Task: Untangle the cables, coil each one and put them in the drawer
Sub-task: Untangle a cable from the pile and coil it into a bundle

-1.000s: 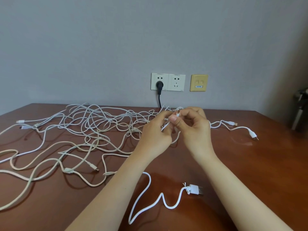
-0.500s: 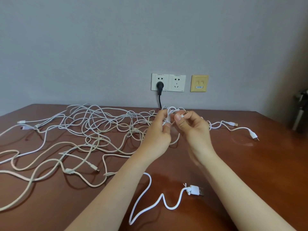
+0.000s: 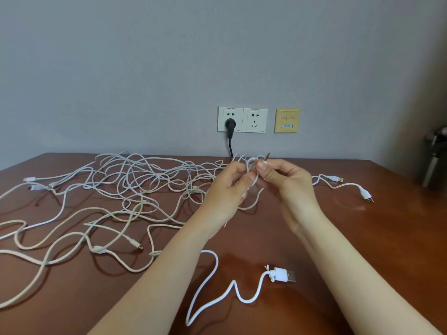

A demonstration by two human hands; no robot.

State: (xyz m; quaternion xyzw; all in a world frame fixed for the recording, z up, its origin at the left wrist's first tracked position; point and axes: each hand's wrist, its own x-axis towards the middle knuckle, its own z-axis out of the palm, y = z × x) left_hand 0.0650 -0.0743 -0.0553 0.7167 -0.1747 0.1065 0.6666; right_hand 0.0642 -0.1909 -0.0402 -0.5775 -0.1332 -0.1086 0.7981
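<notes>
Wall (image 3: 145,68) ahead of me: flat grey-lilac paint. Low on it sits a white double socket (image 3: 255,120), with a black plug (image 3: 230,124) seated in the left outlet. Its black cord (image 3: 230,147) drops behind the table's far edge. Just right of the socket, a yellowed beige plate (image 3: 287,120) with a small blue label. Table (image 3: 362,238): reddish-brown wood, glossy, soft reflections on the top near me. On my far right the wall falls into shadow. A grey metal object (image 3: 435,155) stands there past the table corner, too cropped to identify. Light even, diffuse.
</notes>
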